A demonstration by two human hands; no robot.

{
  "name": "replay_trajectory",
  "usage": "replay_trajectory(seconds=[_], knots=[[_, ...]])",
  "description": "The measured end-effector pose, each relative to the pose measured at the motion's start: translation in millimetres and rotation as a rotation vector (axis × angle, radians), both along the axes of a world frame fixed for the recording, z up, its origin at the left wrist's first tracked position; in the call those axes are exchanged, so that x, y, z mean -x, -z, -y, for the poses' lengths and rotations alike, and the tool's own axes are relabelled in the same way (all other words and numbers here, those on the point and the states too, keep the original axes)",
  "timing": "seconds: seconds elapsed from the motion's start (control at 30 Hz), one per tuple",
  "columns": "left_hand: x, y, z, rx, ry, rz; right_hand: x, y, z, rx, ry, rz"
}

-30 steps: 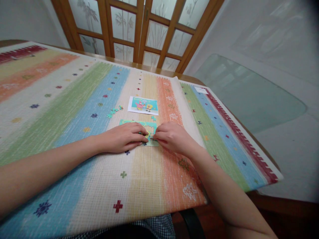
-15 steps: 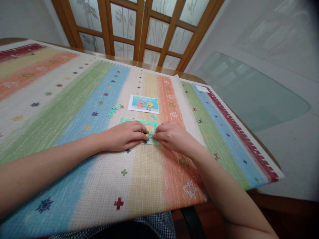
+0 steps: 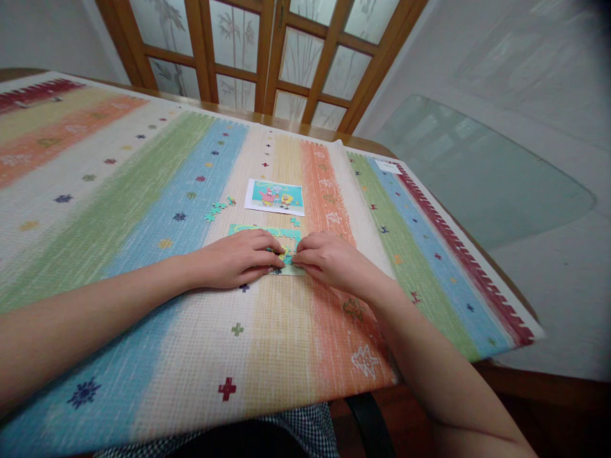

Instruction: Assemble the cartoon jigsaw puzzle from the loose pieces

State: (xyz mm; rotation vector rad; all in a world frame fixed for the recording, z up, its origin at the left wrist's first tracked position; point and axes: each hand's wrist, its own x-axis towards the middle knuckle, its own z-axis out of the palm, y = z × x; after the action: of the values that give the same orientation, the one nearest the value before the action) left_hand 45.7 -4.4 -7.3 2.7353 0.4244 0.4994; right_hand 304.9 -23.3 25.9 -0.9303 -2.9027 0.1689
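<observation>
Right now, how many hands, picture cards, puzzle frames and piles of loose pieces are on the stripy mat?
Hands: 2, left hand and right hand
Picture card: 1
Puzzle frame: 1
Pile of loose pieces: 1
Total: 5

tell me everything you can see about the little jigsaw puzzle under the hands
The jigsaw puzzle is a small, flat, partly built rectangle, mostly turquoise with yellow-green patches, apparently thin card. Its far edge and right side are joined into a frame; the middle shows a gap. It lies flat on the striped mat, just nearer than the picture card. The left hand covers its left part, and the right hand meets it at the near right corner, fingertips pressing on pieces there.
</observation>
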Motion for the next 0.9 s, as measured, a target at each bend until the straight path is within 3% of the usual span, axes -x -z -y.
replay_trajectory(seconds=[0.27, 0.6, 0.9], knots=[[0.1, 0.1, 0.1, -0.029, -0.003, -0.007, 1.8, -7.4, 6.1, 0.066, 0.030, -0.024], [-4.5, -7.0, 4.5, -0.239, 0.016, -0.159, -6.0, -4.7, 0.7, 0.183, 0.113, -0.116], [-8.0, -10.8, 8.4, -0.260, -0.014, -0.201, 7.5, -9.1, 11.0, 0.013, 0.112, 0.046]])
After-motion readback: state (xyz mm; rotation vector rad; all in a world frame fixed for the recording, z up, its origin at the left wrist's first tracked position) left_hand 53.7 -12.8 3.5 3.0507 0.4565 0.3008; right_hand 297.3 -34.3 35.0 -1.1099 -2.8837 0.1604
